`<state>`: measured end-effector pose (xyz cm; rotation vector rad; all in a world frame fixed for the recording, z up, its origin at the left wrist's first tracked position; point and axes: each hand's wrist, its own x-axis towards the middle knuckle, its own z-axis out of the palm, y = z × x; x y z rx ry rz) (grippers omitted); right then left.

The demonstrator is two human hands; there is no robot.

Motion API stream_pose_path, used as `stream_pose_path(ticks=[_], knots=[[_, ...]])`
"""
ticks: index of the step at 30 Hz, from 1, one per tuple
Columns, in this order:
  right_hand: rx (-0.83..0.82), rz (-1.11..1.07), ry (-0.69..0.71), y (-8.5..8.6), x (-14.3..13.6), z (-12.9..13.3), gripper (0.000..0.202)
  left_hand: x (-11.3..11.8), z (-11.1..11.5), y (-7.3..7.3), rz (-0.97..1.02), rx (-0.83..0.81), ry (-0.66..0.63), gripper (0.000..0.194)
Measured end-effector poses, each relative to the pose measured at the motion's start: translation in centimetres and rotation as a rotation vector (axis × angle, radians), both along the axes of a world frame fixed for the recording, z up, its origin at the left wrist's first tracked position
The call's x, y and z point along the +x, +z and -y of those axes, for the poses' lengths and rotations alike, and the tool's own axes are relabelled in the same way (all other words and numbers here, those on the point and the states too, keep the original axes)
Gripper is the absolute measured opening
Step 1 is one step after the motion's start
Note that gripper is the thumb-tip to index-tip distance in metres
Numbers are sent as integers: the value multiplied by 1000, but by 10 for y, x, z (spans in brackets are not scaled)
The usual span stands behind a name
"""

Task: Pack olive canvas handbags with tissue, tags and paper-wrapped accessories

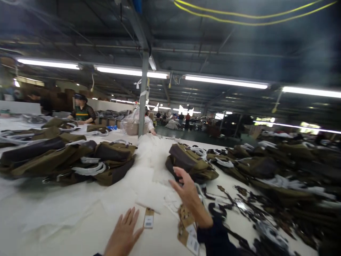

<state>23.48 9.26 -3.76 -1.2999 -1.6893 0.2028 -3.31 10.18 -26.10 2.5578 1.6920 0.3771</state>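
My left hand (124,231) lies flat on the white table, fingers spread and holding nothing. Just right of its fingertips is a brown hang tag (148,218) with a white barcode label. My right hand (188,190) hovers above the table with its fingers apart, and nothing shows in its grasp. Beyond that hand sits an olive and dark grey bag (191,160) with white-wrapped handles. Several more brown tags (188,234) lie under the right forearm. Thin white sheets (149,177) cover the middle of the table.
A pile of olive bags (106,156) stands on the left, and a bigger heap (279,167) fills the right. Dark straps and metal hardware (245,206) are scattered at right. A metal post (143,96) rises behind the table. A co-worker (82,110) is at the far left.
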Motion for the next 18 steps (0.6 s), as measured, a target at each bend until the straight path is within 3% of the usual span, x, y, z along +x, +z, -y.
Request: stream_pose_path(ticks=[2,4,6,9,11,15,18], knots=[[45,31,-227,5,32,-36,52,-4,8,-6,-10,-17,-4,64],[-14,204,-506,1,66,-64,55,-8,12,-12,-19,-37,0,63],[-80,276,-579,-7,94,-81,63,-11,13,-15,-19,-42,-1,63],[-196,338,-584,-20,116,-97,71,-11,15,-13,7,-1,-6,61],[-274,365,-579,-26,119,-106,66,-10,18,-8,22,17,0,61],[-343,375,-548,-34,119,-122,34,-7,26,3,22,-1,18,65],[-280,318,-553,-30,124,-126,17,-6,26,3,26,9,17,64]])
